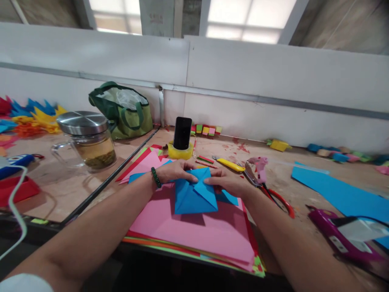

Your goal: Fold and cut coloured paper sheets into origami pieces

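Note:
A folded blue paper piece [194, 198] with diagonal creases is held just above a pink sheet stack [188, 227]. My left hand [178, 171], with a green bead bracelet at its wrist, grips its upper left part, thumb on top. On the right side, my right hand [223, 181] pinches the same piece, its fingers partly hidden behind the paper. More blue paper [227, 197] shows beneath the right hand, and another blue corner sticks out near the left wrist.
Behind the stack, a phone [182, 133] leans on a yellow tape roll [180, 151]. Right: yellow cutter [231, 165], red-handled pliers [284, 202], pink glue gun [261, 170], purple device [343, 239], blue sheet [343, 190]. Left: glass teapot [94, 150], green bag [130, 117].

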Tool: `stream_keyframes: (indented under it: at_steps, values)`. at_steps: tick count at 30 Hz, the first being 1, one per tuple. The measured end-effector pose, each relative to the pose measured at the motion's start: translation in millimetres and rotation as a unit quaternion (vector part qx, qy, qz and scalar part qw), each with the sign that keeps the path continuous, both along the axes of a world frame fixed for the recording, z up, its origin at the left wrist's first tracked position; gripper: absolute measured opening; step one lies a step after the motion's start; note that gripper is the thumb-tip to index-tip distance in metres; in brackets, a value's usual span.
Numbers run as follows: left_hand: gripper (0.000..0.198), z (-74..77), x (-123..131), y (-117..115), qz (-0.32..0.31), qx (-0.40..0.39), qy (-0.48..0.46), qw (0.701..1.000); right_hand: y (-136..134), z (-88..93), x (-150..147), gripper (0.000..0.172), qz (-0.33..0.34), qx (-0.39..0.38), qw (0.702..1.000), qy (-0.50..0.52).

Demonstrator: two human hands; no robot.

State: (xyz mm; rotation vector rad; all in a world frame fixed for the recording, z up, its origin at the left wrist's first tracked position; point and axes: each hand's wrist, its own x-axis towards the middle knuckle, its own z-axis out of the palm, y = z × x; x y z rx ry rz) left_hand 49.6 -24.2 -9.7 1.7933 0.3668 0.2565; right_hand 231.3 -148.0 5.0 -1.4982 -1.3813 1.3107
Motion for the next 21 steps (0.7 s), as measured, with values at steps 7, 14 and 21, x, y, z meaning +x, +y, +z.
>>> stream_keyframes:
  at_steps: [7,14,21]
  values:
    - [0.032,19.4,-2,-16,0.184,0.203,-0.094,0.957,-43,3.6,-17,0.042,-0.088,-0.081,0.993,-0.024]
    - [0.019,31.4,-39,-111,-0.004,0.545,0.084,0.834,-131,1.9,-30,0.054,-0.021,-0.088,0.969,-0.229]
    - [0.028,-15.4,-79,-163,0.088,0.457,0.015,0.885,-140,13.6,-29,0.022,-0.006,0.190,0.906,-0.379]
